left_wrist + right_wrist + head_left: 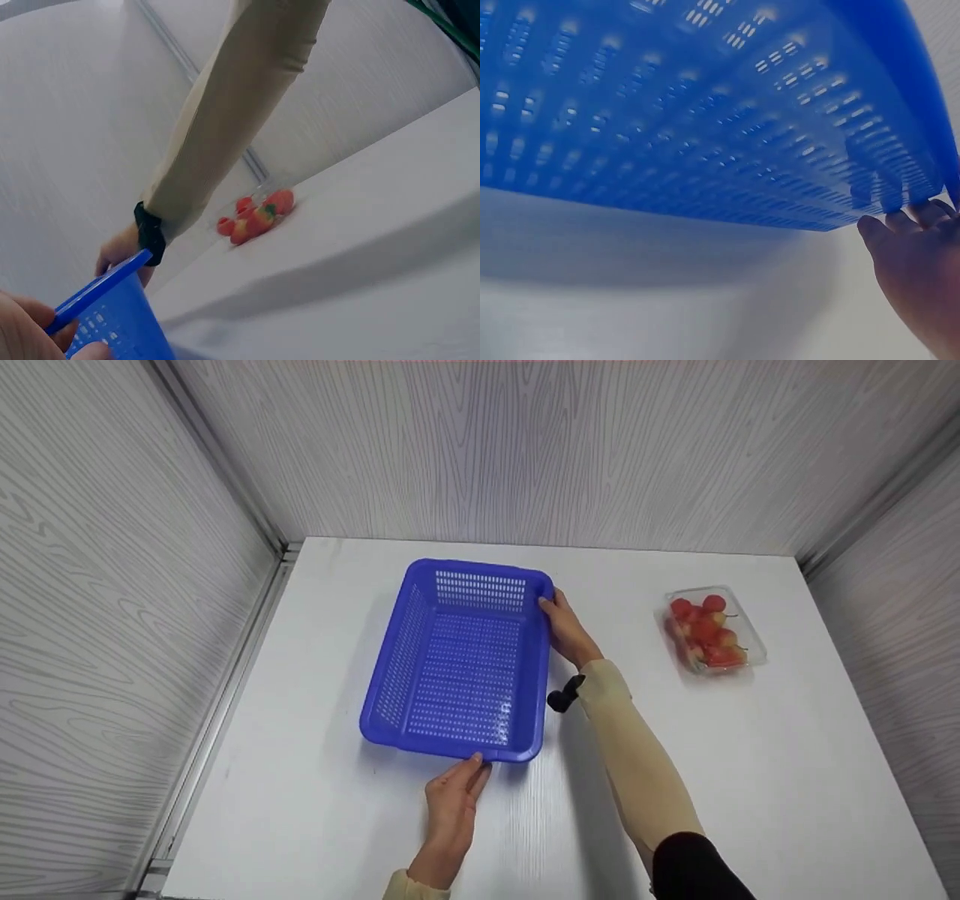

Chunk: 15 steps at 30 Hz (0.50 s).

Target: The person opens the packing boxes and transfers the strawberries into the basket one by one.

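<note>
A blue plastic basket (pixel 465 675) with slotted walls and floor is held by both hands, with nothing inside it. My left hand (pixel 453 808) pinches the near rim close to its right corner, thumb on top and fingers below. On the right side, my right hand (pixel 568 631) grips the rim near the far corner, thumb over the edge. From the right wrist view, the fingers (pixel 900 223) reach against the outer wall, and a strip of shadowed table shows below the basket's lower edge.
To the right on the white table (pixel 810 780) is a clear plastic box (pixel 756 639) of red and yellow fruit (pixel 705 628). Pale wood-grain panels (pixel 525 450) stand around the back and sides. A black camera mount (pixel 564 694) sticks out from the right wrist.
</note>
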### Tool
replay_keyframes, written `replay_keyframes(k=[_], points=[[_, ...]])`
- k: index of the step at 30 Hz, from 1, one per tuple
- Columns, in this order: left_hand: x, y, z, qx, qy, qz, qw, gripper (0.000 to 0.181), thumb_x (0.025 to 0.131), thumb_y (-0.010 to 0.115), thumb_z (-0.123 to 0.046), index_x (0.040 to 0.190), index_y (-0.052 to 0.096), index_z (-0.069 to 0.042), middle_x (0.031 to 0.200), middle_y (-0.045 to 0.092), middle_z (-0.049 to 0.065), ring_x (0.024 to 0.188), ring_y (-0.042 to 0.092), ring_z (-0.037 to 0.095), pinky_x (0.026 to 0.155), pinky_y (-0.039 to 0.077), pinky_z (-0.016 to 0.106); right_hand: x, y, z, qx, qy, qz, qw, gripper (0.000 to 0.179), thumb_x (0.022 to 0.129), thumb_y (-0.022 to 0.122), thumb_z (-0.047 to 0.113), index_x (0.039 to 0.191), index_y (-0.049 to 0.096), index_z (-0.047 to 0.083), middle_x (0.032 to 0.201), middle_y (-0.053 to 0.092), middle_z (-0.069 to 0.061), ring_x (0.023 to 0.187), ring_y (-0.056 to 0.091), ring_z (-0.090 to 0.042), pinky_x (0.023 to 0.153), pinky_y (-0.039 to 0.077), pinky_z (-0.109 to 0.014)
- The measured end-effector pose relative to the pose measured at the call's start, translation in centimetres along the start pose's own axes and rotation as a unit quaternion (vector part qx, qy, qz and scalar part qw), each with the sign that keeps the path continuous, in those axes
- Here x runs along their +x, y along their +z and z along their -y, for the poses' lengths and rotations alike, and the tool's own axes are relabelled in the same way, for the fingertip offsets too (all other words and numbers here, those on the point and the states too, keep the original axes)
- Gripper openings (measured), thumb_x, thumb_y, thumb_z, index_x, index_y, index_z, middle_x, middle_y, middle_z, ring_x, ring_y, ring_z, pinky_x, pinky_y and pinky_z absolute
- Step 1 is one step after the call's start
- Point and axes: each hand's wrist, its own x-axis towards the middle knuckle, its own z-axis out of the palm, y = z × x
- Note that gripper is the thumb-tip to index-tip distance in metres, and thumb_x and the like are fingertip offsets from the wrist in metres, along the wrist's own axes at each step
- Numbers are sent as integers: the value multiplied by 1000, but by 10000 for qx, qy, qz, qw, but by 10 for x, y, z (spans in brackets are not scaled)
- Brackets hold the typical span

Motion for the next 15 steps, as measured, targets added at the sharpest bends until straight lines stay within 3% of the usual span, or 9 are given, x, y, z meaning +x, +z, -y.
replay_keyframes(k=[9,15], points=[[0,9,7,-40,218,9,9998,37,93,58,8,125,48,24,133,51,34,122,55,34,98,45,38,1,7,2,-411,102,205,9989,59,108,35,29,159,6,18,162,17,-9,146,23,-25,117,18,-44],[-5,4,1,56,-56,444,9990,40,97,47,3,131,43,24,135,51,32,128,50,39,102,42,40,-2,4,5,-537,125,88,9984,58,108,36,30,158,13,11,161,20,-12,148,21,-25,117,21,-40]])
